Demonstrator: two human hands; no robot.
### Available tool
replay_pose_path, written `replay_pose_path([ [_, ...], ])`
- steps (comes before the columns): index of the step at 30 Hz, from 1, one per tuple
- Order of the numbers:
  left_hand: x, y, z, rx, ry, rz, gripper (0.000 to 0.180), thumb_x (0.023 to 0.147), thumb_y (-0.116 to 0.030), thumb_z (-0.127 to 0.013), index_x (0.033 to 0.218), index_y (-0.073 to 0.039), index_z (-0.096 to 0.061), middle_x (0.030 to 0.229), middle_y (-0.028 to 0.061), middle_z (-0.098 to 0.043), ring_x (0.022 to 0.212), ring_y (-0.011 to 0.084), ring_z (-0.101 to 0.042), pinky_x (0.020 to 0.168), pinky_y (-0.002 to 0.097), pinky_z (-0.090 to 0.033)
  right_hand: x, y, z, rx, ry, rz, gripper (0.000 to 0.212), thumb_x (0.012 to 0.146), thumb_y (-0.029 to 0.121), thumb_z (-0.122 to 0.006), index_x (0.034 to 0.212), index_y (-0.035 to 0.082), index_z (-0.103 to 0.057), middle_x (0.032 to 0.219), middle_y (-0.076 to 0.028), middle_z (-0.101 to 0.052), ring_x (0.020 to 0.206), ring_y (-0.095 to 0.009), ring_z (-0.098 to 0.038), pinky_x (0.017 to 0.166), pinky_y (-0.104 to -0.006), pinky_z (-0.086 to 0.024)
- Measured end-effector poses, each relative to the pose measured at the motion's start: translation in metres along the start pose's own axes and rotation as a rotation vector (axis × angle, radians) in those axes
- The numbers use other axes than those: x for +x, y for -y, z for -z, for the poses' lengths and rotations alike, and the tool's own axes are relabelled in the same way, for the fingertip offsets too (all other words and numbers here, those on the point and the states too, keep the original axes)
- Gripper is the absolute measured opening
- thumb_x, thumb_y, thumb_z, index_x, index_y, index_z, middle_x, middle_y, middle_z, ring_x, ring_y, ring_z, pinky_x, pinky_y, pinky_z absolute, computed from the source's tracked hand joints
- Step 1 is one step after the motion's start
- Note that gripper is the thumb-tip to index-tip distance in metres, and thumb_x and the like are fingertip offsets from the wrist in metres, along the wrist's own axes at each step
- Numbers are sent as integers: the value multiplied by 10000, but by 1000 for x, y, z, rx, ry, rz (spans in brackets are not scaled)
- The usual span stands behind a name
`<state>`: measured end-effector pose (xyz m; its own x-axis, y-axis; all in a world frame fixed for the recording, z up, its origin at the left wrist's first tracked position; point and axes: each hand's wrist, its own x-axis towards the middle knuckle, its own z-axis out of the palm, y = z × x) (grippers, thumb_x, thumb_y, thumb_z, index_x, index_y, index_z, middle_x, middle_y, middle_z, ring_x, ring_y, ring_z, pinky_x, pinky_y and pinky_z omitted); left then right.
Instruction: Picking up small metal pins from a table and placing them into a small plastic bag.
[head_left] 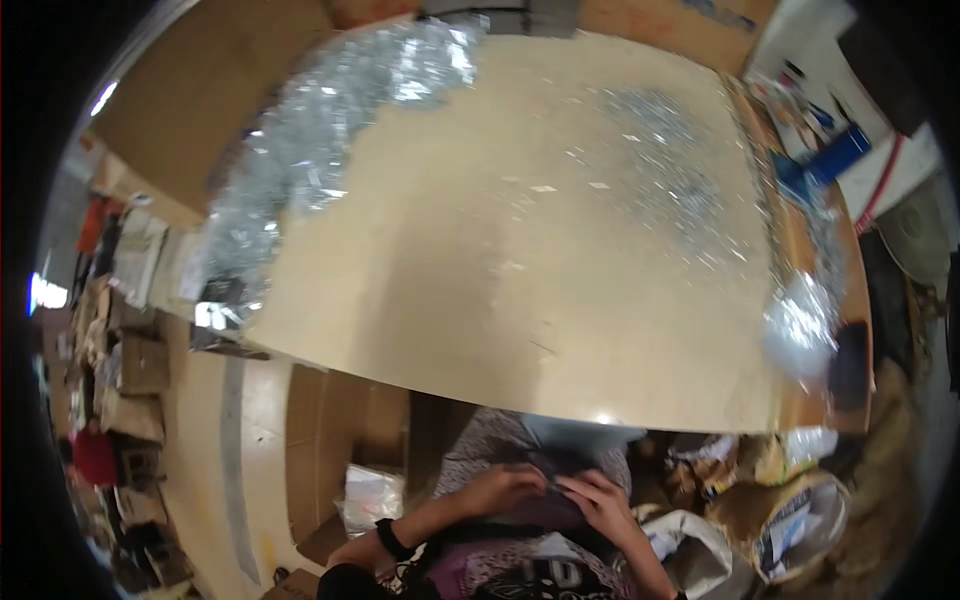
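Note:
My left hand (508, 487) and my right hand (597, 498) are close together over my lap, below the table's near edge. The fingers of each are curled in a pinch, almost meeting. Whatever sits between them is too small and blurred to name; dark cloth lies right behind. A pale table (440, 300) stretches in front of me. Along its left side runs a heap of shiny clear-silver pieces (310, 130). Smaller glittering bits (665, 160) lie scattered at the far right of the tabletop.
An open cardboard box (310, 440) stands under the table at left, with a white packet (372, 497) in it. Open sacks (800, 520) crowd the lower right. A blue cylinder (838, 157) and a dark flat object (850, 365) are along the table's right side.

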<state>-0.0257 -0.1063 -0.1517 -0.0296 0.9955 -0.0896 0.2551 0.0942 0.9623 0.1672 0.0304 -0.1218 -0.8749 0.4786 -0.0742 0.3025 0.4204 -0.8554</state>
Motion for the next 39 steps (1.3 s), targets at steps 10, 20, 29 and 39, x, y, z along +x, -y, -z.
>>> replay_pose_path([
  [10,-47,-51,227,285,-1340,0,134,919,-100,-599,881,1,-679,838,58,-699,735,113,-613,673,242,-491,50,-10,169,-536,-946,69,255,905,-6,-518,1139,-45,-612,1092,-192,-643,1074,-360,-579,962,-407,-433],
  [20,-112,6,352,1370,-1634,108,127,866,-85,-646,982,-34,-654,1015,119,-663,957,292,-610,833,392,-460,79,-72,228,-833,-895,-127,245,918,39,-536,1135,-12,-636,1203,-167,-632,1139,-351,-569,1013,-433,-411],
  [29,7,-90,153,500,-1061,-176,375,750,49,-686,1113,38,-591,1148,153,-616,1116,284,-567,989,372,-415,68,48,110,222,-750,-148,152,922,86,-567,1034,14,-641,806,5,-623,644,-74,-542,566,-220,-438],
  [39,60,-117,37,-488,-508,110,242,946,-56,-580,1171,29,-607,918,35,-669,779,73,-601,709,226,-494,62,88,48,685,-213,-40,272,909,21,-604,1158,22,-496,698,-26,-561,624,-89,-541,610,-239,-450],
])
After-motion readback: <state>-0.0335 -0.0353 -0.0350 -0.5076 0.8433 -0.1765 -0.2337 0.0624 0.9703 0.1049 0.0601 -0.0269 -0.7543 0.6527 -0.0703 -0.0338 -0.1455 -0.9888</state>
